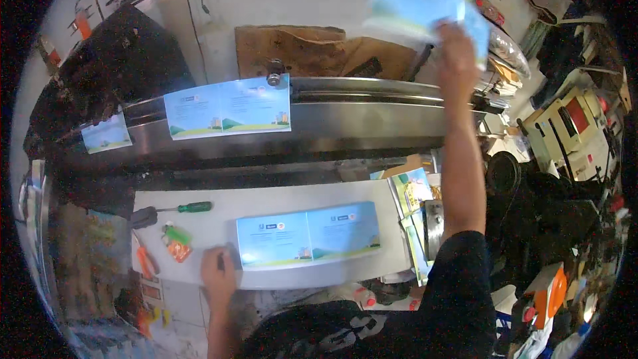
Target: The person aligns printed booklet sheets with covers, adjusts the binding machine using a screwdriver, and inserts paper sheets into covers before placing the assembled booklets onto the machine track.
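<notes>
My right hand is raised at the far right, its fingers closed on the edge of a printed sheet in light blue and green. Motion blurs the sheet. At the near edge of a white board, my left hand rests with curled fingers. A small dark spot shows at those fingers, and I cannot make out what it is. Just right of this hand lies a blue-and-green two-panel printed sheet. Another such sheet hangs on the long metal bar beyond the board, under a small round metal knob.
Left on the board are a green-handled screwdriver, a green-and-orange item and an orange-handled tool. More printed pieces sit at its right end. Brown cardboard stands behind the bar. A cream-coloured machine is at right.
</notes>
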The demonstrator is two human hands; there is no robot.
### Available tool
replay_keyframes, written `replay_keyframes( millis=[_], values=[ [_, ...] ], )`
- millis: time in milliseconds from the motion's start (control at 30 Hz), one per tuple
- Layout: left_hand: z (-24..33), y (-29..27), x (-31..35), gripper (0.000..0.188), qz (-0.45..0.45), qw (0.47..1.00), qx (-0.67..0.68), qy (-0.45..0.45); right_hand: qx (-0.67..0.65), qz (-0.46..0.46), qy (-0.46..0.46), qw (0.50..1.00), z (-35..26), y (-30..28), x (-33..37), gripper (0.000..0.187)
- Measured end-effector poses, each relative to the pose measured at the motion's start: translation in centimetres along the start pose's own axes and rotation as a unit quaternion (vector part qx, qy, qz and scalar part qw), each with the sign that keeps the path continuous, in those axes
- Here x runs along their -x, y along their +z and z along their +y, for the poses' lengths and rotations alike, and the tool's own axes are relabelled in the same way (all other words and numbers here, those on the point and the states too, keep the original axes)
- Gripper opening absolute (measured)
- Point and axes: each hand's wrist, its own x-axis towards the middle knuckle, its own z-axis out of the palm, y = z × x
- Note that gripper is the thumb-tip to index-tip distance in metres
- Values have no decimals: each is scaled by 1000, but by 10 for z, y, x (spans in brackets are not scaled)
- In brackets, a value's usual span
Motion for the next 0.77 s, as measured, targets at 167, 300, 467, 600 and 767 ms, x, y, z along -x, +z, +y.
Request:
replay_keyframes(
  millis=[167, 300, 467, 600, 767],
  values=[
    [6, -2, 1, 12, -7, 1000, 2, -5, -239, -335, -67, 909, -107, -12, 97, 46],
    [8, -3, 0, 9, -16, 999, 25, 12, -211, -338, -48, 916, -130, -19, 128, 43],
    [-6, -4, 1, 10, -4, 998, 20, 63, -332, -494, 2, 804, -154, -61, 148, 51],
    [-9, -5, 3, 10, -1, 998, 38, 58, -413, -538, -57, 733, -221, -159, 118, 72],
    [-9, -5, 5, 11, -10, 997, 27, 74, -337, -610, -129, 706, -257, -195, 148, 84]
  ],
)
